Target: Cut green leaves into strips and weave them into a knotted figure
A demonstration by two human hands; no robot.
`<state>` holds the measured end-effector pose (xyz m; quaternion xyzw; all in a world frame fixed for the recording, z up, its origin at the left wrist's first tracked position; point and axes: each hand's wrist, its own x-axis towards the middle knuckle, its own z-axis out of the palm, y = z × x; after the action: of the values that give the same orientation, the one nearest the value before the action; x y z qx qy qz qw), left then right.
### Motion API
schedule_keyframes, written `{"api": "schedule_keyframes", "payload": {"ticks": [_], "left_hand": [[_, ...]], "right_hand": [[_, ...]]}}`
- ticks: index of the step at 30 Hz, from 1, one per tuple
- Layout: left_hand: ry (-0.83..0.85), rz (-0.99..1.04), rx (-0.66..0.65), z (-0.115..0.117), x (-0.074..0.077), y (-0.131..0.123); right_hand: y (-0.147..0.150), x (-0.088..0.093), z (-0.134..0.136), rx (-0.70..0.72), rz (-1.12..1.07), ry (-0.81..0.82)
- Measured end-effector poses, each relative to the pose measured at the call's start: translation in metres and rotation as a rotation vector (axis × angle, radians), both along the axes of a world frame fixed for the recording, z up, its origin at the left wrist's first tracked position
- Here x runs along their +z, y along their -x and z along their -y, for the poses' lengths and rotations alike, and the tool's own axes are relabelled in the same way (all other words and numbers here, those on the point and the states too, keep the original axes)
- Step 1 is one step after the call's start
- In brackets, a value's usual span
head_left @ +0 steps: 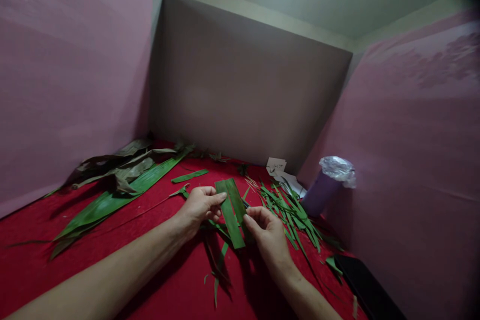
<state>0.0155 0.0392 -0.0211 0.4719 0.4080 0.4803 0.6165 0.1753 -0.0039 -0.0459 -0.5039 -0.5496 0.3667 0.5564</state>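
Observation:
My left hand [198, 208] pinches a flat green leaf strip [231, 220] between thumb and fingers near its upper end. A second, darker leaf strip [237, 199] slants beside it, its upper end close to the first. My right hand [269, 236] grips this second strip by its right edge with thumb and forefinger. A small dark, shiny object [246, 204] shows just above the right fingers; its kind cannot be made out. Below both hands, thin leaf scraps [221, 260] lie on the red cloth [176, 270].
Long green leaves [123, 200] and dried brown leaves [127, 167] lie at the left. To the right are a heap of cut strips [292, 210], white paper cards [276, 165], a purple container [321, 192] with crumpled clear plastic on top, and a black flat object [365, 285]. Pink walls stand on both sides.

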Motion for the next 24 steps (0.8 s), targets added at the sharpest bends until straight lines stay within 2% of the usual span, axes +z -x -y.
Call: {"api": "schedule_keyframes", "payload": {"ticks": [9,17,21,24], "left_hand": [[-0.111,-0.049,0.01,0.0068,0.0011,-0.0067],[-0.074,-0.02,0.008,0.0099,0.0023,-0.0061],[-0.081,-0.086,0.05,0.0094,0.0034,-0.0062],[-0.072,-0.137,0.075,0.0092,0.0033,-0.0074]], "right_hand": [[0.0026,0.001,0.0059,0.103,-0.145,0.082],[0.0016,0.0039,0.0079,0.118,-0.194,0.114],[-0.0009,0.0,0.0064,0.027,-0.117,0.025],[-0.0014,-0.0022,0.0078,-0.077,0.057,-0.099]]}}
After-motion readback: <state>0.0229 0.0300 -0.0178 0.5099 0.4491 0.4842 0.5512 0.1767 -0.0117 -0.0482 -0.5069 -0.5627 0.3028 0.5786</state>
